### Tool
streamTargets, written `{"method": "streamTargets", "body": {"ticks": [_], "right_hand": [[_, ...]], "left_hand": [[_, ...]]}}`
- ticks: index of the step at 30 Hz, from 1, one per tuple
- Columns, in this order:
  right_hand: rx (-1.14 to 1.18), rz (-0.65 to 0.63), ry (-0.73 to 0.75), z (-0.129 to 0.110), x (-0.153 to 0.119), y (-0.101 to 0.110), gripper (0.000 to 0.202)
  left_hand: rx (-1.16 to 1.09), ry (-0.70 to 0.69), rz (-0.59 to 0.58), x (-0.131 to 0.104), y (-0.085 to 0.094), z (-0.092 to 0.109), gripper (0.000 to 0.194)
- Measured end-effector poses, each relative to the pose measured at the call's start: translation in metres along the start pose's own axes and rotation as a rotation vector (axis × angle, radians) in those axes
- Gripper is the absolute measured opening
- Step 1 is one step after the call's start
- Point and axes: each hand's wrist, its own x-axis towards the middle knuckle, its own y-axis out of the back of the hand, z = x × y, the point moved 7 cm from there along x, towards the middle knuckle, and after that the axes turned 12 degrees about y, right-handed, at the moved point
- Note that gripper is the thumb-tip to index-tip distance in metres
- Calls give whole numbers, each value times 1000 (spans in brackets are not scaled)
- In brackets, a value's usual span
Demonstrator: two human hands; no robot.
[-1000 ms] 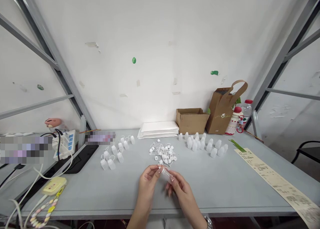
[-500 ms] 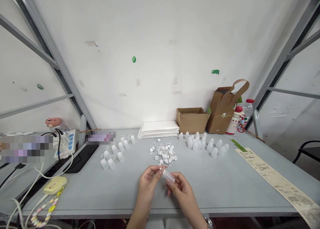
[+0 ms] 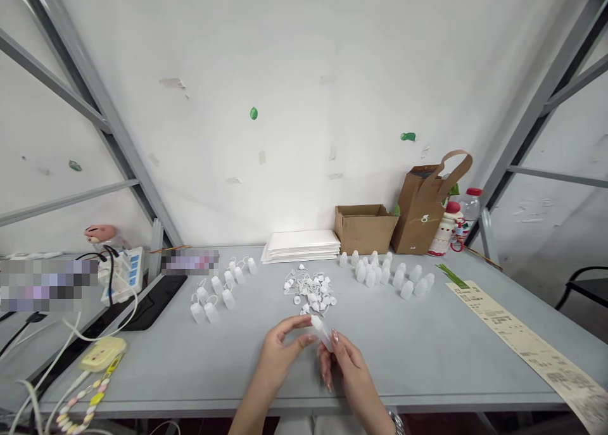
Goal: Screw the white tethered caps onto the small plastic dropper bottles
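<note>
One bottle (image 3: 323, 334) is pinched by right fingers (image 3: 342, 350); left fingers (image 3: 293, 323) part, perhaps touching it.

The small translucent plastic bottle (image 3: 323, 333) is milky white, topped in brighter white. Loop-tailed plastic caps (image 3: 323, 285) are solid white; the flat tabletop (image 3: 190, 359) is plain grey. The rectangular cardboard box (image 3: 365, 233) is brown, the long paper strip (image 3: 515, 344) cream with dark print, the beaded strap (image 3: 97, 398) yellow, pink and white.

L hand (image 3: 278, 351) ajar, R hand (image 3: 348, 360) pinched
</note>
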Motion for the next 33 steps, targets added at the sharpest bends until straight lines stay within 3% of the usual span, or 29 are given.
{"method": "streamTargets", "body": {"ticks": [7,14,18,23,27,33], "right_hand": [[-41,36,32,0,-1,6,44],[-141,96,68,-9,0,11,38],[-129,114,82,-10,1,12,37],[-128,18,62,-8,-1,5,38],[-210,-32,64,-4,-5,2,37],[-301,-45,70,1,-8,3,33]], "left_hand": [[275,-2,47,-11,3,10,8],[266,-49,32,-22,1,21,13],[20,22,81,-13,15,11,12],[-424,127,124,-3,29,-10,22],[-674,232,77,-1,19,-23,14],[-778,324,11,-3,2,-29,18]]}}
